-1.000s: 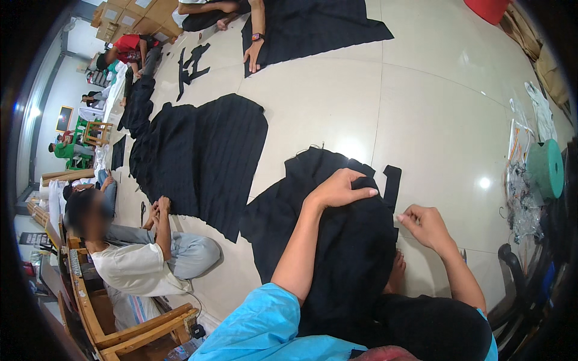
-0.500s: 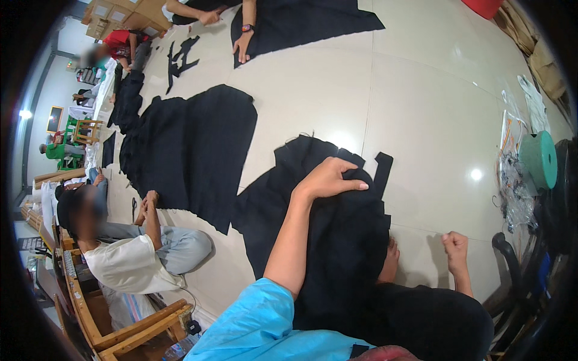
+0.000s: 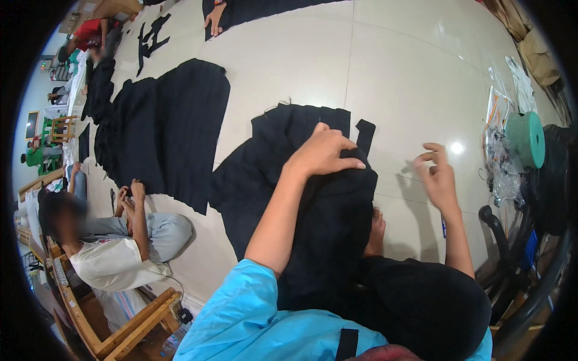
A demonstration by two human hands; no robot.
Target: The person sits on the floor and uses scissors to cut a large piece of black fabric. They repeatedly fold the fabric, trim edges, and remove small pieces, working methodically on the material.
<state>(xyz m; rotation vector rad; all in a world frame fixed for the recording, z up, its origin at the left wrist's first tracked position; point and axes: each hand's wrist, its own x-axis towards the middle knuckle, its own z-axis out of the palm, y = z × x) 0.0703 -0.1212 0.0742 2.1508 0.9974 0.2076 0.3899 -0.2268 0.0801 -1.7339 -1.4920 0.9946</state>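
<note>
Black cloth [image 3: 265, 162] spreads over my lap and onto the floor in front of me, with loose threads along its far edge. My left hand [image 3: 325, 150] rests on it, thumb and index finger apart with cloth showing between them; its other fingers are partly hidden. My right hand [image 3: 436, 174] is raised to the right of the cloth, over the floor. Its fingers are loosely bent and apart, and nothing shows in them. A narrow black cloth strip [image 3: 365, 137] sticks out beyond the cloth's right edge. My bare foot [image 3: 376, 231] shows beside the cloth.
Another large black cloth [image 3: 168, 126] lies to the left, handled by a seated person [image 3: 120, 246]. Black scraps [image 3: 150, 42] lie farther off. At the right are a green roll [image 3: 533, 139], clear plastic [image 3: 504, 174] and a black chair base [image 3: 497, 225]. A wooden frame [image 3: 135, 328] stands near left.
My right hand has gone from a closed fist to loosely spread fingers and has moved up and left. My left hand stays on the cloth. The whole view has shifted slightly.
</note>
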